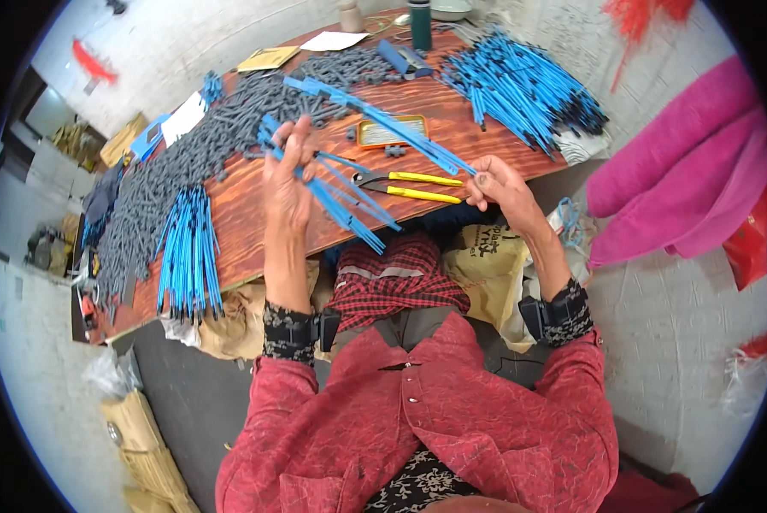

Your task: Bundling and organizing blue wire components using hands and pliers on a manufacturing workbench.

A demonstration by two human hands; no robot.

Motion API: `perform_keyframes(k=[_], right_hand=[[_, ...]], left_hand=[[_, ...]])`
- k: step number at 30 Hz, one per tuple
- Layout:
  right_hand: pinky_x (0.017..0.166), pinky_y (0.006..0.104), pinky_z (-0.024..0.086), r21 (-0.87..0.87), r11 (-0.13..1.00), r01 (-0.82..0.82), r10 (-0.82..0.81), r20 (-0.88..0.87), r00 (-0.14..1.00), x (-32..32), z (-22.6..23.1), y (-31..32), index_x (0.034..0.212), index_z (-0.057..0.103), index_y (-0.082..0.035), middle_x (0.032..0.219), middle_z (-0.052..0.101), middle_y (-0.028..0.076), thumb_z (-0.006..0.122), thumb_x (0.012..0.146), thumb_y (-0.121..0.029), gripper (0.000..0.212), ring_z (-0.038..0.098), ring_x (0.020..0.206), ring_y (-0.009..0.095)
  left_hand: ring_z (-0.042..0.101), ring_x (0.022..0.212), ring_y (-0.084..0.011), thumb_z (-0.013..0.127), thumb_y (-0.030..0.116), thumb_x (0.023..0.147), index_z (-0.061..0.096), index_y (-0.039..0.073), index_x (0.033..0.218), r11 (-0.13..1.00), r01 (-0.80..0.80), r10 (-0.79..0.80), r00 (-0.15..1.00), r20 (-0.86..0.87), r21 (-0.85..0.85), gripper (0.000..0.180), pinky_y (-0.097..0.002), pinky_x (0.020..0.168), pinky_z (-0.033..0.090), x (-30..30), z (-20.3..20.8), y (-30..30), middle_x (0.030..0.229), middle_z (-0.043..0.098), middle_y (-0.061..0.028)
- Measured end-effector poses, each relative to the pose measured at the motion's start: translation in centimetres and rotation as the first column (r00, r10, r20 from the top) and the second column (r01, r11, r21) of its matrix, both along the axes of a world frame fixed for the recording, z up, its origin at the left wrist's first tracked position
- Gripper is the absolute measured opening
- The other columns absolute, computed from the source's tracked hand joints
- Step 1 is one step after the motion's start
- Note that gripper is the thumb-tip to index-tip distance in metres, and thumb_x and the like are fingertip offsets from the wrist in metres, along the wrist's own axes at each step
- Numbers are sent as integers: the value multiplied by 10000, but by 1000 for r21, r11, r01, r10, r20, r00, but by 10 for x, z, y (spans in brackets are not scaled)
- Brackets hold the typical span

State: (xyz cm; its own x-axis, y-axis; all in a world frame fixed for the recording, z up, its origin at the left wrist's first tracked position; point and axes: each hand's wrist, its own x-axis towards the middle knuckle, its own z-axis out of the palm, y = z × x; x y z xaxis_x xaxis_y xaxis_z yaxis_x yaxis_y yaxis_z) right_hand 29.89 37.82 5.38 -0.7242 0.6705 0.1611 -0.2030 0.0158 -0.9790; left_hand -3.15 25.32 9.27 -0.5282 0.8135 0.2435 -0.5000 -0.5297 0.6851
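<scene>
My left hand [287,184] is raised over the front of the table, its fingers closed round a loose bunch of thin blue plastic strips [342,214] that fan out toward me. To the right, my right hand [501,186] pinches the near end of another set of long blue strips [383,121]. These slant away to the far left, over the tabletop. Between the hands lie pliers with yellow handles [422,194], jaws toward my left hand. Just beyond them is a small yellow-rimmed tray [360,134] with thin metal pins in it, partly crossed by the right hand's strips.
Grey ribbed plastic pieces [174,154] heap along the table's left and back. Black-tipped blue strips lie in a large pile [524,90] at back right and a smaller bundle [188,252] at front left. A dark green bottle [420,26] stands behind; a magenta cloth [674,171] hangs right.
</scene>
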Motion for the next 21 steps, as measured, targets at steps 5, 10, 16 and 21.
perform_keyframes(k=[5, 10, 16, 21], right_hand=[[682, 235, 462, 17, 997, -70, 70, 3, 998, -11, -9, -25, 1112, 513, -4, 819, 558, 29, 552, 1029, -232, 246, 540, 716, 88], [552, 226, 421, -291, 901, -321, 347, 41, 937, -17, -8, -44, 1108, 508, -15, 719, 424, -39, 499, 1053, -315, 305, 385, 573, 35], [541, 221, 410, -305, 930, -207, 177, -122, 977, -30, -17, -55, 1027, 523, -50, 656, 390, -60, 529, 1049, -320, 270, 361, 532, 32], [566, 227, 449, -165, 986, 11, -13, -10, 1000, -40, -22, -68, 1000, 524, -64, 672, 445, -44, 559, 1028, -275, 215, 407, 566, 40]], left_hand=[[478, 731, -77, 672, 126, 968, 599, 103, 1129, 996, 59, -60, 998, 0, 65, 178, -206, 521, 383, 7, 9, 4, 1163, 659, -91], [499, 702, -66, 686, 143, 964, 630, 104, 1011, 995, 79, -79, 997, -7, 53, 82, -195, 487, 368, 6, 5, 0, 880, 620, 10], [546, 707, -74, 700, 165, 954, 653, 79, 990, 994, 105, -105, 994, -2, -27, 104, -193, 479, 392, 6, -1, -4, 919, 668, -41], [598, 750, -112, 710, 183, 946, 668, 75, 985, 994, 94, -93, 995, 26, -47, 122, -204, 516, 439, 9, -1, -4, 1007, 710, -102]])
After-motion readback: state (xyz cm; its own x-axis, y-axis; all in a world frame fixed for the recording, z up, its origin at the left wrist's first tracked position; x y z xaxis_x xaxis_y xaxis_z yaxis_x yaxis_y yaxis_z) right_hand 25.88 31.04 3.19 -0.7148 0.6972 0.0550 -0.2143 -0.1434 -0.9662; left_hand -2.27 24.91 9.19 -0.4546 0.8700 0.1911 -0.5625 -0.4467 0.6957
